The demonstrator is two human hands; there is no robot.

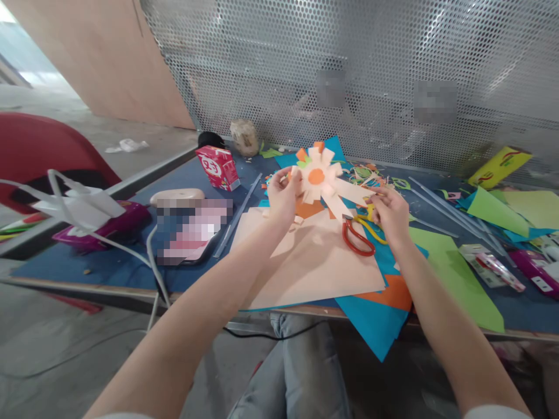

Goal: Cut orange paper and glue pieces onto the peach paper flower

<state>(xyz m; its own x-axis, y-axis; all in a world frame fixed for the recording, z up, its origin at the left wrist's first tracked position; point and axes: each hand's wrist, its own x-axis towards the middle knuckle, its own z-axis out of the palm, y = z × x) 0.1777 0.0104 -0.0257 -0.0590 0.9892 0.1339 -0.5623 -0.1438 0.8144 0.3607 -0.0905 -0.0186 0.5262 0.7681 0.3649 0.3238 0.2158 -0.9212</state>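
Observation:
Between my two hands a paper flower is held up, with pale petals, an orange round centre and two pale strips running from its lower right. My left hand pinches its left edge. The end of one strip is gripped in the fingers of my right hand. Scissors with one red and one yellow handle lie just below, near my right hand. Under them a large pale paper sheet covers blue and orange sheets. Small pale paper pieces rest on that sheet.
A pink-red box, a phone and a pale case stand left. White cables cross the left edge. Green paper, clear sticks and a yellow box lie right. Paper scraps line the perforated metal panel.

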